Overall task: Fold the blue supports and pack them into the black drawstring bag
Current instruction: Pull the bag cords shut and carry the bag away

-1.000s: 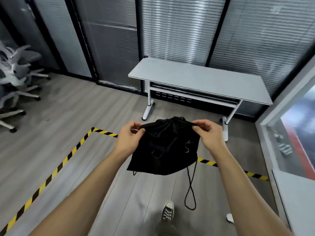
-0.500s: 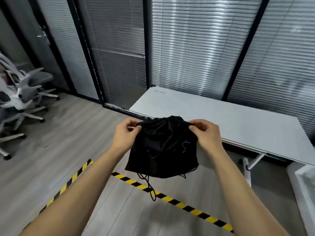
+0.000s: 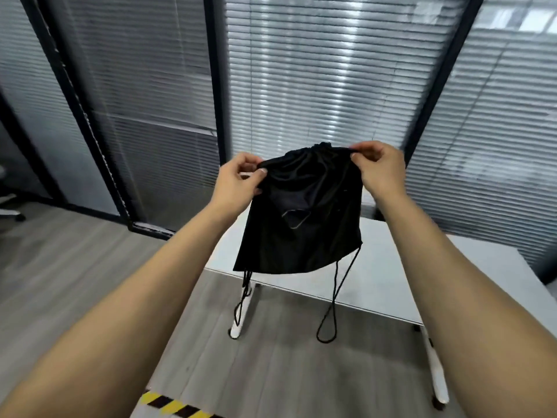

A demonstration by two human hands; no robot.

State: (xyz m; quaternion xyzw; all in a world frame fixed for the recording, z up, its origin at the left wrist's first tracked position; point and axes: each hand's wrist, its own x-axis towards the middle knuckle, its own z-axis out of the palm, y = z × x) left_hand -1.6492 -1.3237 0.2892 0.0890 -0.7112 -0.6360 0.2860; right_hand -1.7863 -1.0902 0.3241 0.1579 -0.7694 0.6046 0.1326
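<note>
I hold the black drawstring bag (image 3: pixel 301 221) up in the air in front of me. My left hand (image 3: pixel 241 179) pinches the left side of its gathered mouth and my right hand (image 3: pixel 378 167) pinches the right side. The mouth is bunched nearly closed between them. Two black cord loops (image 3: pixel 331 300) dangle below the bag's bottom corners. The bag hangs over the near edge of a white table (image 3: pixel 391 282). No blue supports are visible; whatever is inside the bag is hidden.
The white table stands on white legs (image 3: pixel 241 315) before glass walls with grey blinds (image 3: pixel 316 86). Grey wood floor (image 3: pixel 60 282) lies to the left. Yellow-and-black tape (image 3: pixel 171 405) runs across the floor near my feet. A chair base (image 3: pixel 9 212) shows at far left.
My view has tilted upward and I have come closer to the table. Both hands raised the bag higher while keeping their grip on its mouth. The cords now hang straight down.
</note>
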